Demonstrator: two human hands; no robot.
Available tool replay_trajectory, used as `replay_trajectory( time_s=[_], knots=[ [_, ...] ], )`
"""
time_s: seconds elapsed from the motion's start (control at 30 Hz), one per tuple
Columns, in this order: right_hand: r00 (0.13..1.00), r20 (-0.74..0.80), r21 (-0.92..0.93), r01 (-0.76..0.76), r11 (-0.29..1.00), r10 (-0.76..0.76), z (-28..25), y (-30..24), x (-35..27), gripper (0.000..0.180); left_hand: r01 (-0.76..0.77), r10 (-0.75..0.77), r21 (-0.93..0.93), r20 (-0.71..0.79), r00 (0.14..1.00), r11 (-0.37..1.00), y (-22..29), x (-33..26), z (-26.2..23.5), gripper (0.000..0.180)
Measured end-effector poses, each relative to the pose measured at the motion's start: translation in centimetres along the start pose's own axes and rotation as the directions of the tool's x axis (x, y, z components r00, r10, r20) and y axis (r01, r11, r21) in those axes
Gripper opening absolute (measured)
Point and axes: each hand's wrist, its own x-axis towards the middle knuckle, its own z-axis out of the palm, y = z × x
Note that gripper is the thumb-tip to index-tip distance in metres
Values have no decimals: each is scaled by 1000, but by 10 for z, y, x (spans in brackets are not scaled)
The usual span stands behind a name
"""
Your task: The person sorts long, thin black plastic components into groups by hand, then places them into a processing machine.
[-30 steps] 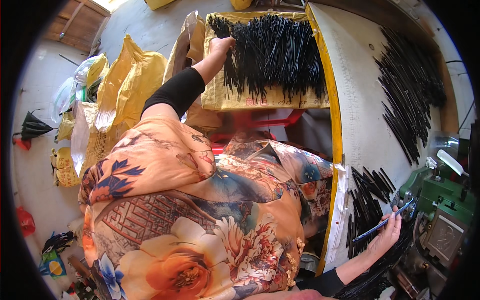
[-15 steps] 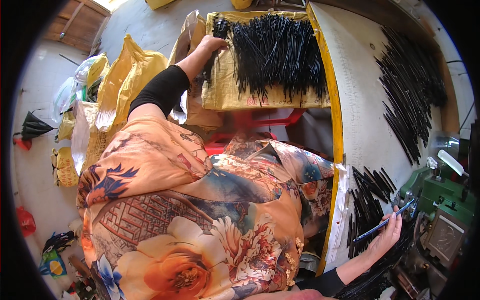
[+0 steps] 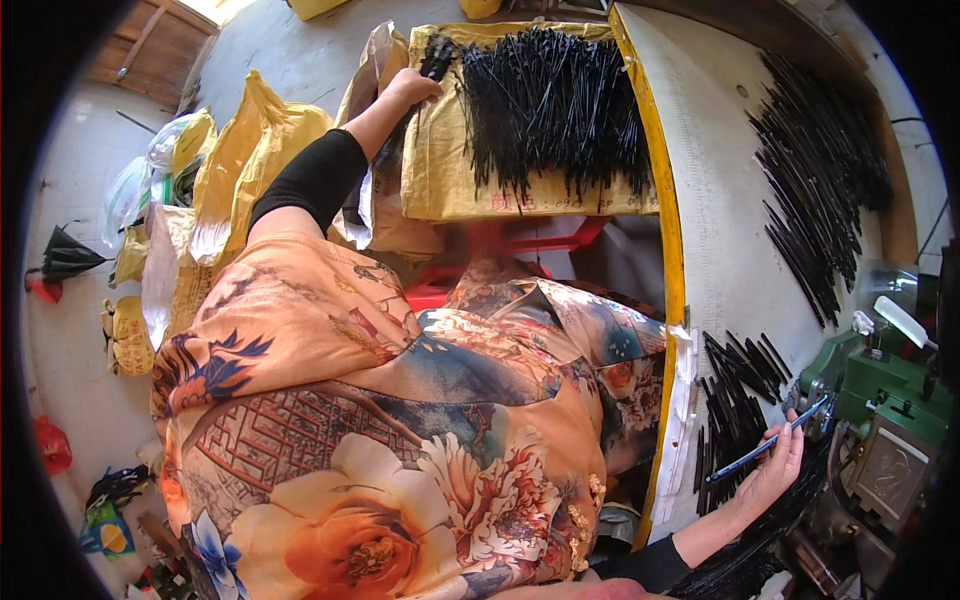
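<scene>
Yellow sack [image 3: 432, 175] bears black strips [image 3: 555, 110]; left hand [image 3: 412, 88] clasps some, right hand [image 3: 768, 472] blue stick [image 3: 738, 463].

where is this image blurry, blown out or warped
Head view: the yellow table edge bends with the fisheye, and black rings the rim; head view, top left: bright light is blown out; head view, left hand: the black strips it holds look slightly smeared; head view, right hand: its blue rod looks fairly crisp.

1 tilted black bundle [image 3: 436, 57] near a black strand pile [image 3: 555, 110]; 1 slim blue rod [image 3: 739, 464], slanted.
</scene>
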Motion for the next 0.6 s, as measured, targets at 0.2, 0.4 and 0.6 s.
replay_trajectory(
  time_s=[0.2,0.4,0.6],
  knots=[
    [1000,-10,1,-23,1000,23,-3,1,-1,28,-47,-35,-325,-244,969,945,-11,35,28,33],
    [1000,2,15,-12,1000,12,-1,-2,-2,28,-152,-8,-571,-267,964,806,42,-24,24,26],
    [1000,-20,8,3,1000,-3,2,-6,-4,29,-108,-91,-448,-400,912,888,38,3,41,38]
  ],
)
